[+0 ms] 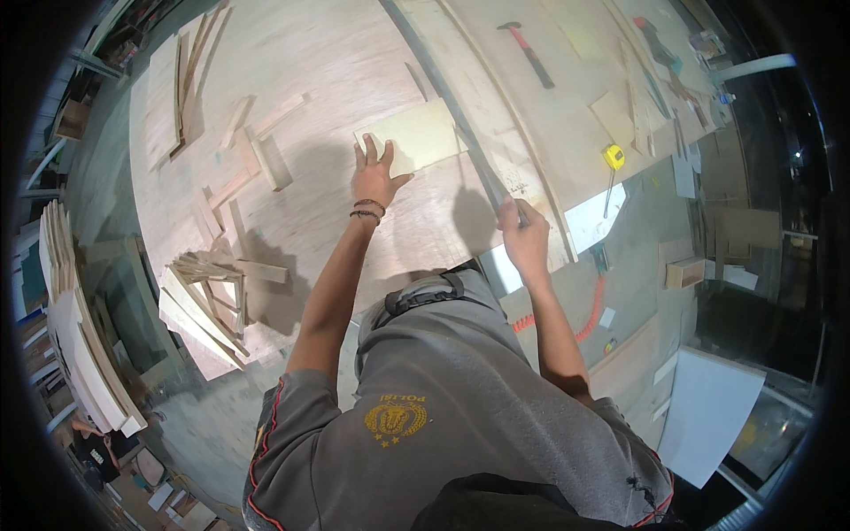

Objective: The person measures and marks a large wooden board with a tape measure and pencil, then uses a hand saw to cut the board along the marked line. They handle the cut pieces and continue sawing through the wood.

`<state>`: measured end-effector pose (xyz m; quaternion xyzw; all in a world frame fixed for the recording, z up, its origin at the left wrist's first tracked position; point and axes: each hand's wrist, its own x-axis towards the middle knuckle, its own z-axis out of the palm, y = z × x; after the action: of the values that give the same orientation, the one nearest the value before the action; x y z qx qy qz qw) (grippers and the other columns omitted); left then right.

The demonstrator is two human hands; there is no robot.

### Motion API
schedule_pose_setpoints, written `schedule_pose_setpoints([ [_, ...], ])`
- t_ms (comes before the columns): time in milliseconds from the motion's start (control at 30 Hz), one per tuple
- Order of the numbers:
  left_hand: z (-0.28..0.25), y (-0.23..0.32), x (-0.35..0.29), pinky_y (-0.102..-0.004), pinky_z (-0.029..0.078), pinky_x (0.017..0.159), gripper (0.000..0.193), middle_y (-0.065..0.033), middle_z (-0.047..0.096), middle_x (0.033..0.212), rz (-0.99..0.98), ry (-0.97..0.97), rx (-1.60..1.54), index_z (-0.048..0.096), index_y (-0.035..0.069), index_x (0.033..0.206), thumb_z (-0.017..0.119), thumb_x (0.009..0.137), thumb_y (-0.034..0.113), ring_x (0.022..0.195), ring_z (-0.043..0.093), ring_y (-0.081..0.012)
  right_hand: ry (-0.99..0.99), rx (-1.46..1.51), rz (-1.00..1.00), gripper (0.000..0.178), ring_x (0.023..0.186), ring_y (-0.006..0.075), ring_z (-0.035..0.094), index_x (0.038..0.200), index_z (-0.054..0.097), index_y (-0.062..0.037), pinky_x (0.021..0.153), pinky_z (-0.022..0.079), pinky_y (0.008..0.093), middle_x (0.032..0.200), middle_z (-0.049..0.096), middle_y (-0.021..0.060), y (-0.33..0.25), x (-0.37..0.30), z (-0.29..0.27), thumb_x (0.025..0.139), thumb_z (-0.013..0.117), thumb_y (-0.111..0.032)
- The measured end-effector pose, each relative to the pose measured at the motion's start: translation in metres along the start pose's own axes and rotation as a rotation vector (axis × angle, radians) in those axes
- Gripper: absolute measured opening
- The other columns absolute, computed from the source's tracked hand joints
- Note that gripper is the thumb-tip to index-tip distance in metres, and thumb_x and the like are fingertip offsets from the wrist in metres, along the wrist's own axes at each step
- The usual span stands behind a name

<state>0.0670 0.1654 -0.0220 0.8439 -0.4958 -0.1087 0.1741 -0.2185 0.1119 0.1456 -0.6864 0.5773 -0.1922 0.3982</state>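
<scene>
On big plywood sheet (292, 62), left hand (375, 177) flat, fingers (373, 150) spread, pressing small pale wood panel (416, 137). Right hand (524, 237) closed, pinching a thin pencil-like tool, against long straightedge (469, 142) just beside panel. Hammer (529, 53), yellow tape measure (614, 157) farther right.

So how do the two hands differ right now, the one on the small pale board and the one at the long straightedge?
The left hand lies flat with fingers spread, pressing on the small pale board; the right hand is closed around a thin tool, too small to identify, at the long straightedge. The left reaches farther across the plywood sheet; the right stays near its closer edge. The left wrist carries bracelets; the right shows none. Both are bare and work on the same sheet.
</scene>
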Motion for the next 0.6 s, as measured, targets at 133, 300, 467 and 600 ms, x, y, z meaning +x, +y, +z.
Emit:
schedule_pose_setpoints([
  [133,-0.002,-0.003,0.005,-0.0501,0.052,0.113,0.096,-0.0284,0.023,0.172,-0.002,-0.005,0.057,0.050,0.020,0.159,0.084,0.080,0.061,0.154,0.028,-0.0555,0.028,-0.025,-0.082,0.037,0.075,0.0376,0.072,0.105,0.075,0.0065,0.073,0.053,0.0439,0.079,0.070,0.0274,0.003,0.005,0.005,0.105,0.061,-0.028],
  [300,-0.003,-0.007,0.014,-0.0489,0.051,0.114,0.097,-0.0281,0.024,0.172,-0.016,-0.025,0.069,0.050,0.021,0.159,0.084,0.079,0.064,0.155,0.029,-0.0538,0.020,0.041,-0.052,0.038,0.074,0.0375,0.071,0.104,0.074,0.0072,0.072,0.053,0.0435,0.080,0.070,0.0273,-0.007,0.013,0.007,0.105,0.061,-0.028],
  [467,-0.009,-0.011,0.030,-0.0475,0.048,0.118,0.097,-0.0282,0.027,0.171,-0.022,-0.045,0.087,0.050,0.021,0.159,0.083,0.079,0.064,0.154,0.030,-0.0540,0.052,0.000,-0.084,0.041,0.069,0.0236,0.066,0.098,0.074,0.0064,0.069,0.051,0.0380,0.072,0.067,0.0165,-0.009,0.027,0.014,0.106,0.059,-0.032],
  [600,-0.005,-0.024,0.043,-0.0502,0.059,0.103,0.099,-0.0300,0.028,0.170,0.021,0.033,0.115,0.052,0.022,0.158,0.086,0.076,0.064,0.152,0.033,-0.0566,0.035,-0.043,-0.087,0.043,0.068,0.0185,0.065,0.097,0.074,0.0060,0.068,0.052,0.0360,0.068,0.066,0.0120,-0.016,0.040,0.019,0.107,0.058,-0.032],
])
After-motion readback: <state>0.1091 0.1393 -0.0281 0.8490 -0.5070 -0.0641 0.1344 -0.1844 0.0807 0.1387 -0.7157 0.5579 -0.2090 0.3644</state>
